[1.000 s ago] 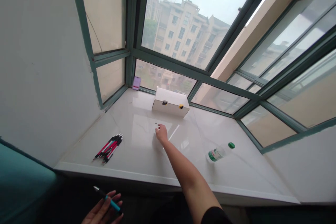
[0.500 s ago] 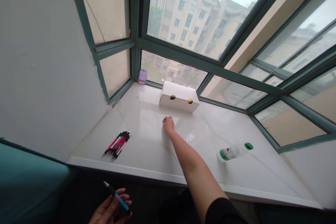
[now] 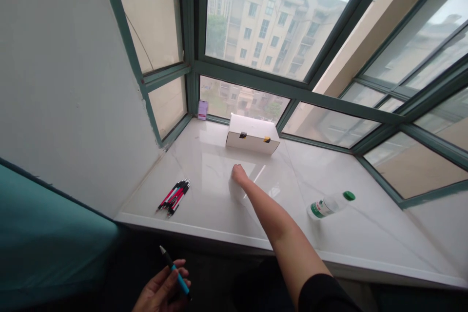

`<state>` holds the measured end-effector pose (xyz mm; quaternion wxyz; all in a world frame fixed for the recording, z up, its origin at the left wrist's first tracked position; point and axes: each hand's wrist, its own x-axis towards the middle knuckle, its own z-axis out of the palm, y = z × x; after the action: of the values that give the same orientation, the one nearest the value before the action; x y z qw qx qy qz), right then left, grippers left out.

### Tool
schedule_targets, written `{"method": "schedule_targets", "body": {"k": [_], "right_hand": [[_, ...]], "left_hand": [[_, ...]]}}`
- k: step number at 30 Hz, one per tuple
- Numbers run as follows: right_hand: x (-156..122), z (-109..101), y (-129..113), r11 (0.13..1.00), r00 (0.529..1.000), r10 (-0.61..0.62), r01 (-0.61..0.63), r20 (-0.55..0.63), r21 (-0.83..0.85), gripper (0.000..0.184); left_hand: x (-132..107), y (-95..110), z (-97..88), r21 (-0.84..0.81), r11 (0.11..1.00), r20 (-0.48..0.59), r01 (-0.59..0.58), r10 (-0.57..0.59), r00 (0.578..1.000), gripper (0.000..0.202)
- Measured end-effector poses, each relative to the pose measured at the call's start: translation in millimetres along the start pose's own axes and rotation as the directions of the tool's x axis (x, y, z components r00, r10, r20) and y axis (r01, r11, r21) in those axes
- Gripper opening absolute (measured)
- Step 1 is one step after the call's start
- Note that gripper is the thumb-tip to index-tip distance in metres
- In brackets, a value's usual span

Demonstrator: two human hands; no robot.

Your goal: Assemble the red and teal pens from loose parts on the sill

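Our left hand (image 3: 161, 288) sits low at the bottom of the view, its fingers (image 3: 158, 280) closed around a blue-and-black pen (image 3: 175, 274), with the pen's tip pointing up and away from us. Our right arm stretches out over a white stone window sill (image 3: 369, 239), and our right hand (image 3: 239, 174) is over the middle of the sill, its fingers curled shut with nothing showing in them. We cannot tell if they touch the stone. Nearest that hand, a white cardboard box (image 3: 252, 135) stands against the glass, marked with black and yellow tape. A bundle of red-and-black pens (image 3: 173, 196) lies to the hand's left, and a clear plastic bottle (image 3: 329, 205) with a green cap lies on its side to the right.
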<state>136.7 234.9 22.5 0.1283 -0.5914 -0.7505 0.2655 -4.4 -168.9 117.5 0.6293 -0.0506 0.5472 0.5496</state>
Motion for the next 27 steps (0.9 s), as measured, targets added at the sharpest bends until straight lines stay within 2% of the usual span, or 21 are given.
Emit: {"method": "schedule_targets", "body": {"k": [6, 9, 11, 13, 14, 15, 17, 19, 21, 24, 27], "right_hand": [[-47, -9, -4, 0.972, 0.997, 0.037, -0.021, -0.063, 0.236, 0.027], [-92, -13, -1, 0.919, 0.994, 0.084, -0.048, -0.074, 0.392, 0.029], [-137, -11, 0, 0.843, 0.993, 0.103, -0.056, -0.059, 0.535, 0.029], [-192, -6, -5, 0.508, 0.993, 0.118, -0.049, -0.013, 0.860, 0.025], [-221, -3, -11, 0.363, 0.994, 0.107, -0.068, 0.031, 0.929, 0.026], [-249, -2, -19, 0.256, 0.994, 0.085, -0.094, 0.074, 0.962, 0.028], [-301, -3, -41, 0.130, 0.989, 0.024, -0.146, 0.144, 0.981, 0.032], [-339, -11, -65, 0.099, 0.988, -0.026, -0.152, 0.155, 0.983, 0.034], [-362, -25, -86, 0.079, 0.992, -0.027, -0.117, 0.120, 0.990, 0.032], [-378, -48, -103, 0.060, 1.000, 0.006, -0.031, 0.031, 0.998, 0.027], [-385, -68, -108, 0.072, 1.000, -0.006, 0.019, -0.019, 0.997, 0.027]], "left_hand": [[-12, 1, 4.8, 0.015, 0.999, 0.022, -0.033, 0.033, 0.999, 0.054], [-12, 1, 1.6, 0.005, 0.999, 0.050, -0.037, 0.037, 0.998, 0.053], [-10, 3, 1.1, 0.007, 0.998, 0.063, -0.058, 0.058, 0.996, 0.048], [-7, 6, 4.1, 0.019, 0.994, 0.070, -0.105, 0.104, 0.992, 0.040], [-6, 9, 7.1, 0.026, 0.990, 0.073, -0.136, 0.134, 0.988, 0.036], [-6, 11, 11.1, 0.031, 0.985, 0.078, -0.170, 0.167, 0.983, 0.031], [-8, 17, 21.3, 0.017, 0.970, 0.094, -0.243, 0.241, 0.966, 0.023], [-14, 23, 32.9, -0.015, 0.955, 0.112, -0.295, 0.295, 0.949, 0.017], [-24, 27, 43.9, -0.040, 0.945, 0.120, -0.325, 0.328, 0.937, 0.015], [-43, 31, 55.9, -0.069, 0.935, 0.124, -0.349, 0.355, 0.926, 0.013], [-62, 32, 61.1, -0.107, 0.931, 0.135, -0.348, 0.360, 0.923, 0.010]]}}
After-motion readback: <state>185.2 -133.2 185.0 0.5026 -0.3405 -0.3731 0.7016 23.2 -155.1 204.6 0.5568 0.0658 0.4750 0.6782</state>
